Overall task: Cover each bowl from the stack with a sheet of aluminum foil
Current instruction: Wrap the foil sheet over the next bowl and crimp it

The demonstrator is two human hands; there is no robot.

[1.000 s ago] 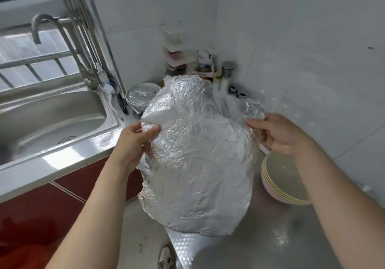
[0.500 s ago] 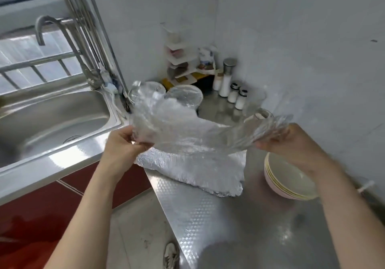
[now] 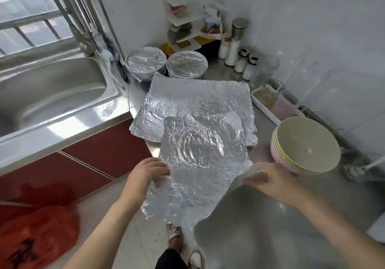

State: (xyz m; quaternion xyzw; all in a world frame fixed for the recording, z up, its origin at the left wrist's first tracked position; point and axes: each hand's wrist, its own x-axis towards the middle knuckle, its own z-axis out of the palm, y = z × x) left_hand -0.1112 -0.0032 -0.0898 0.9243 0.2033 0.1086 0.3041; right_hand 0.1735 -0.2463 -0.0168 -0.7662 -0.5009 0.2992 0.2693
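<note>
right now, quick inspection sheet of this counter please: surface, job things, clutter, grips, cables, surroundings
surface: steel counter, flat foil lying on it
job's things: held foil sheet; uncovered stack of bowls at right; two covered bowls at back
clutter: shakers, white tray, corner rack
grips: left hand pinches the held sheet's left edge, right hand its right edge
cables: possible white cord far right, too blurred
surroundings: sink at left, red cabinet doors, red bag on floor

Sink (image 3: pixel 52 89) cropped L; lower bowls (image 3: pixel 273 151) mostly hidden.
</note>
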